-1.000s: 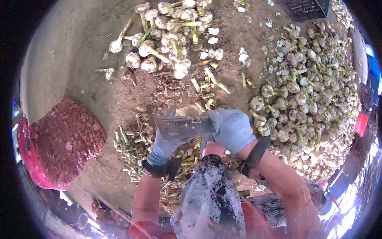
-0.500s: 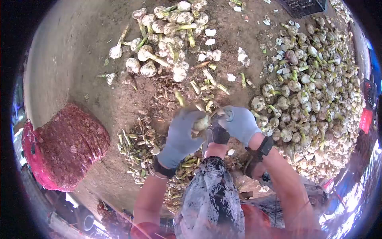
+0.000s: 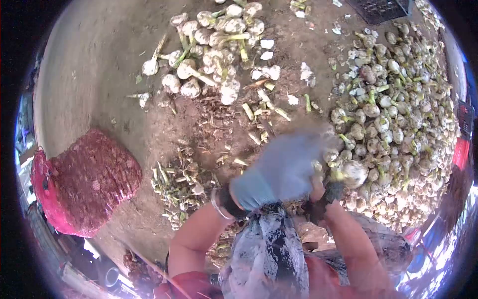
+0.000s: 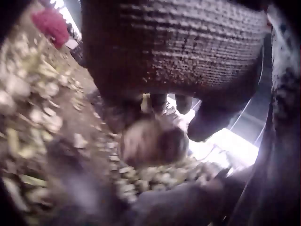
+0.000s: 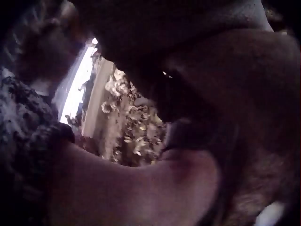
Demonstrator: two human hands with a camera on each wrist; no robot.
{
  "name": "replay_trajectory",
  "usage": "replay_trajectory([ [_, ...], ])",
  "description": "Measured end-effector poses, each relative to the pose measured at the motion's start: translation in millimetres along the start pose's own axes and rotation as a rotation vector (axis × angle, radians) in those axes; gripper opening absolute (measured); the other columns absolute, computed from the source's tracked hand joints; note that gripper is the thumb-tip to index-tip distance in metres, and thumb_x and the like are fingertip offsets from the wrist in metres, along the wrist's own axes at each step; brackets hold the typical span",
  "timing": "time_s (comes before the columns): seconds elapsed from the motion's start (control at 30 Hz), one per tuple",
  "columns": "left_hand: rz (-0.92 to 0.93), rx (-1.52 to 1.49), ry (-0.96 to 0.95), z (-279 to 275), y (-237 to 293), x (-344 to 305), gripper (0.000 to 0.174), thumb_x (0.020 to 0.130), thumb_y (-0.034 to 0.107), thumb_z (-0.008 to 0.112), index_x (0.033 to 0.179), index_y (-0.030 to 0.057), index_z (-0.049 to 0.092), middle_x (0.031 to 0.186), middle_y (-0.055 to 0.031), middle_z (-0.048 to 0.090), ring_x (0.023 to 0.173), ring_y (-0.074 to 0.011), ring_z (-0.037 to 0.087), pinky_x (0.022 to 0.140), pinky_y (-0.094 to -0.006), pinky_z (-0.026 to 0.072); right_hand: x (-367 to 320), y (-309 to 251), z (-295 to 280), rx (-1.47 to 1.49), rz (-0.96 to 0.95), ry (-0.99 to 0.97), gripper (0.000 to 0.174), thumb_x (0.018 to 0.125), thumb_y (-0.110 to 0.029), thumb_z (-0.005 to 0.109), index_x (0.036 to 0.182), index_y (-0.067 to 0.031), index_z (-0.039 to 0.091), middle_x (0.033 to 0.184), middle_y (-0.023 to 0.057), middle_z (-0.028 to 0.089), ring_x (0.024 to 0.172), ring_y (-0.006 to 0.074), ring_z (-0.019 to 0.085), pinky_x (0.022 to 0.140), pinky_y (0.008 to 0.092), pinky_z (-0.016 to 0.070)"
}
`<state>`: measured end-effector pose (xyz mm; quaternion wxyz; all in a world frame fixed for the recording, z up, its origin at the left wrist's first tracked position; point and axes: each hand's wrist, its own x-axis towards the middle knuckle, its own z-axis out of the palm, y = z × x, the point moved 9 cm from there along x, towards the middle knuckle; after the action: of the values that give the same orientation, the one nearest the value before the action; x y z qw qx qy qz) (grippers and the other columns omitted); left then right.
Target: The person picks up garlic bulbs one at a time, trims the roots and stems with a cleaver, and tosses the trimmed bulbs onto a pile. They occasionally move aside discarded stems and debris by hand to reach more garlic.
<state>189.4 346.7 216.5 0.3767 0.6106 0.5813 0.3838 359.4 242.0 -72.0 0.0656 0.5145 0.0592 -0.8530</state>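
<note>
In the head view my gloved left hand (image 3: 286,167) reaches across to the right, blurred, at the near edge of a heap of trimmed garlic (image 3: 393,124). A large pale garlic bulb (image 3: 353,173) shows just right of that hand, apart from the fingers, in front of the heap. The left wrist view has the underside of the knitted glove (image 4: 188,52), with a blurred round bulb (image 4: 153,143) below the fingers. My right hand (image 5: 225,70) is mostly covered by the left one in the head view and dark in its own wrist view; what it holds is hidden.
Untrimmed garlic with long stems (image 3: 214,45) lies in a pile ahead. Cut stems (image 3: 181,172) and dry roots litter the ground near the hands. A red mesh sack (image 3: 94,184) stands at left, and a black crate (image 3: 381,10) at the far right.
A flat metal blade showed between the hands at first, then my left hand held a garlic bulb. The left hand has since swung right over the right hand, towards the heap.
</note>
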Motion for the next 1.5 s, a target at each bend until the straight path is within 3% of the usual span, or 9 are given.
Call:
replay_trajectory([
  [0.1,-0.262,0.408,0.127,-62,-68,12,0.049,0.082,0.009,0.061,0.13,0.0177,0.055,0.143,-0.0099,0.051,0.108,-0.0321,0.064,0.089,-0.0426,0.0548,-106,-98,69,-1.237,-0.332,0.362,0.029,0.087,-0.026,0.068,0.101,-0.0007,0.071,0.091,0.0132,0.074,0.078,0.0235,0.07,0.072,0.0354,0.0548],
  [0.3,-0.499,0.884,-0.222,-85,-169,9,0.058,0.078,-0.002,0.059,0.132,0.0175,0.053,0.136,-0.0134,0.055,0.103,-0.0347,0.066,0.084,-0.0405,0.0577,-113,-127,72,-0.835,-0.494,0.384,0.037,0.082,-0.017,0.074,0.112,0.0035,0.066,0.09,0.0097,0.072,0.073,0.0159,0.067,0.067,0.0317,0.0537],
  [0.53,-0.515,-0.148,0.216,-43,-100,-35,0.067,0.079,0.007,0.075,0.139,0.0039,0.046,0.14,-0.0145,0.052,0.128,-0.0238,0.051,0.106,-0.033,0.0436,-113,-149,150,-0.129,-0.564,0.043,0.038,0.085,-0.007,0.071,0.12,0.0058,0.061,0.097,0.0085,0.068,0.08,0.0148,0.066,0.071,0.0276,0.0566],
  [0.73,-0.615,-0.322,0.249,-31,-110,-63,0.072,0.081,0.02,0.08,0.141,0.0039,0.044,0.134,-0.0109,0.057,0.123,-0.0222,0.055,0.104,-0.0319,0.0436,-129,-148,170,-0.439,-0.547,0.101,0.033,0.088,-0.012,0.067,0.118,0.0009,0.063,0.101,0.0077,0.07,0.081,0.0193,0.068,0.07,0.0337,0.0563],
  [0.83,-0.628,-0.101,0.172,-26,-109,-70,0.069,0.081,0.021,0.079,0.139,0.0047,0.046,0.126,-0.0114,0.061,0.117,-0.0222,0.058,0.101,-0.0324,0.0453,-170,-169,198,-1.551,-0.958,0.38,0.032,0.082,-0.016,0.069,0.114,-0.0101,0.068,0.095,0.016,0.069,0.082,0.0303,0.069,0.072,0.0373,0.0548],
  [0.93,-0.642,-0.85,0.374,-8,-131,-88,0.063,0.081,0.019,0.078,0.135,0.004,0.05,0.121,-0.0117,0.063,0.111,-0.021,0.061,0.096,-0.0329,0.0482,-173,-156,208,-1.942,-1.013,0.38,0.032,0.08,-0.012,0.066,0.111,-0.0106,0.066,0.088,0.0114,0.066,0.08,0.0317,0.067,0.07,0.0411,0.0533],
  [1.0,-0.317,0.058,0.187,-39,-81,-60,0.06,0.081,0.018,0.077,0.133,0.0036,0.052,0.115,-0.0101,0.064,0.102,-0.0191,0.063,0.087,-0.0321,0.0523,-172,-153,209,-2.001,-0.976,0.375,0.027,0.08,-0.015,0.066,0.107,-0.0119,0.064,0.087,0.0087,0.065,0.081,0.0286,0.067,0.071,0.0406,0.0529],
  [1.3,-0.734,-0.404,0.036,-35,-83,-66,0.063,0.074,0.017,0.082,0.128,0.0015,0.055,0.114,-0.015,0.066,0.105,-0.0173,0.063,0.09,-0.033,0.0511,-155,-167,167,-1.901,-0.82,0.483,0.018,0.081,-0.017,0.064,0.099,-0.0119,0.064,0.087,0.0088,0.067,0.08,0.0312,0.068,0.07,0.0426,0.0542],
  [1.5,-0.408,-0.206,0.152,-31,-74,-57,0.048,0.073,0.015,0.078,0.118,0.0062,0.063,0.116,-0.0131,0.064,0.106,-0.0253,0.063,0.092,-0.0368,0.051,-129,-165,87,-1.356,-0.577,0.569,0.03,0.084,-0.027,0.063,0.108,-0.0106,0.068,0.09,0.0193,0.071,0.088,0.0379,0.068,0.076,0.0458,0.0551],
])
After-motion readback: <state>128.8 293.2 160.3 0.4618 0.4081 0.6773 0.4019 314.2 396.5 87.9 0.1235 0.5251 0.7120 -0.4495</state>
